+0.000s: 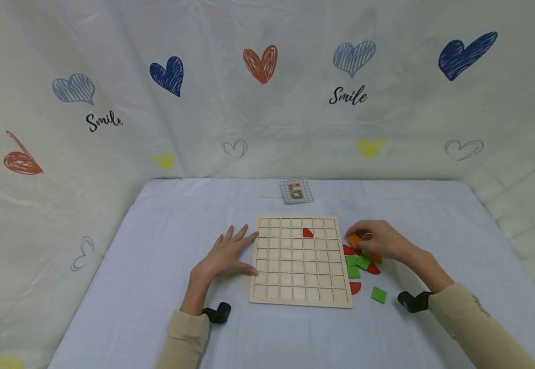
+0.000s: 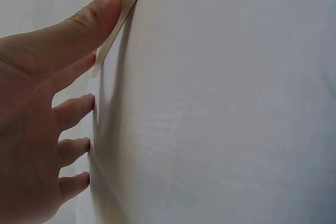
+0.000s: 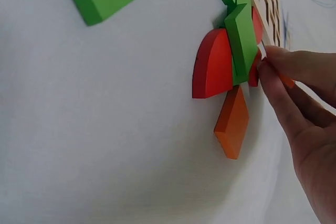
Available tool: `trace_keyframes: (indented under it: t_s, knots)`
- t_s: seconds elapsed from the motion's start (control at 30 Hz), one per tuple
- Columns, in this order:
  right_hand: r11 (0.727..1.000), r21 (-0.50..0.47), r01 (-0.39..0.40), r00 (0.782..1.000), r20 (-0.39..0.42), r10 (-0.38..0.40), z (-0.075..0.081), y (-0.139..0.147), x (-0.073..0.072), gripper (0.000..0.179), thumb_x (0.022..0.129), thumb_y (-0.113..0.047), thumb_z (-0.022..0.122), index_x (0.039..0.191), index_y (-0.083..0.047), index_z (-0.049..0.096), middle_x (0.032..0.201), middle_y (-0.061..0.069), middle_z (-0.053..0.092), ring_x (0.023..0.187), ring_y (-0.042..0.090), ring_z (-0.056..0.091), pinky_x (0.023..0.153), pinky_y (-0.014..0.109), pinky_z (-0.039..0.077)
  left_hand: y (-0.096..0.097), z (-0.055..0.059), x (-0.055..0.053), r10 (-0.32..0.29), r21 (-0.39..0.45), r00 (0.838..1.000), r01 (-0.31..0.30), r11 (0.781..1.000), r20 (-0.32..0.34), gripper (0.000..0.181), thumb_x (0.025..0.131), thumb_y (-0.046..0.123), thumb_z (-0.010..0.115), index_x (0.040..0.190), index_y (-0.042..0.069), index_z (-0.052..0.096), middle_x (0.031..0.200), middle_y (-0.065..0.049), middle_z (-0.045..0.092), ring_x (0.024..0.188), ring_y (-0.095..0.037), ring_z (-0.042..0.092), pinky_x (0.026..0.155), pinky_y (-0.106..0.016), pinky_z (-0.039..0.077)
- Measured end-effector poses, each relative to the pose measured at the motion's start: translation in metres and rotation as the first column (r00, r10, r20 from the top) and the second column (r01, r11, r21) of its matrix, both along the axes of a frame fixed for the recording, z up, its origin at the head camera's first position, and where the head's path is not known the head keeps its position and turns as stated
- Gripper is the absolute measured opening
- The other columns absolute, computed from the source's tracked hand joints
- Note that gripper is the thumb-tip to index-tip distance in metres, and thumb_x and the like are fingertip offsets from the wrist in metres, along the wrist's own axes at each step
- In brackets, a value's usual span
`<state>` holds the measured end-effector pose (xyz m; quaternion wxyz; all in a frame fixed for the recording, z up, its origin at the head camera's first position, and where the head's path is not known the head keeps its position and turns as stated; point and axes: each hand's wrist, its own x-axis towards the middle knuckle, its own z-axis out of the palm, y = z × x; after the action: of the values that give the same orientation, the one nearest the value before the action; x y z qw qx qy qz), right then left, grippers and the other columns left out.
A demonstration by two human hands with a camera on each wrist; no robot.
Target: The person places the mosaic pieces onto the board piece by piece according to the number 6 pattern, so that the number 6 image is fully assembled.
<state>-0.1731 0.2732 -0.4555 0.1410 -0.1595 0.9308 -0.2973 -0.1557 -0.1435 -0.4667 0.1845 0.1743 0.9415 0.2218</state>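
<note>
A wooden grid board (image 1: 297, 266) lies on the table, with one red quarter-circle tile (image 1: 308, 233) in a cell of its upper part. My left hand (image 1: 225, 256) rests with spread fingers at the board's left side; thumb and forefinger touch the edge. In the left wrist view the thumb (image 2: 100, 17) presses on the board's rim (image 2: 118, 32). Beyond the right edge, my right hand (image 1: 385, 240) pinches an orange tile (image 1: 354, 239) between thumb and fingers. Below it is a pile with green squares (image 3: 242, 40), red quarter-circles (image 3: 214, 64) and another orange tile (image 3: 233, 121).
A pattern card (image 1: 296, 191) with a small coloured design lies behind the board. Apart from the pile, a single green square (image 1: 378, 294) sits nearer the front. The white-covered table (image 1: 193, 205) meets a curtain printed with hearts at the back.
</note>
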Motion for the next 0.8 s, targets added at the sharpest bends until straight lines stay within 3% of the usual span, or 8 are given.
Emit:
trace_keyframes:
  t_s: [0.8]
  knots:
    - [0.993, -0.084, 0.078, 0.997, 0.033, -0.076, 0.002, -0.013, -0.004, 0.033, 0.092, -0.012, 0.073, 0.123, -0.003, 0.072, 0.114, 0.012, 0.072, 0.104, 0.029, 0.066, 0.086, 0.040, 0.062, -0.002, 0.000, 0.001, 0.004, 0.028, 1.000, -0.004, 1.000, 0.000, 0.104, 0.075, 0.046, 0.090, 0.161, 0.024, 0.037, 0.172, -0.009, 0.018, 0.159, -0.043, 0.002, 0.126, -0.064, 0.006]
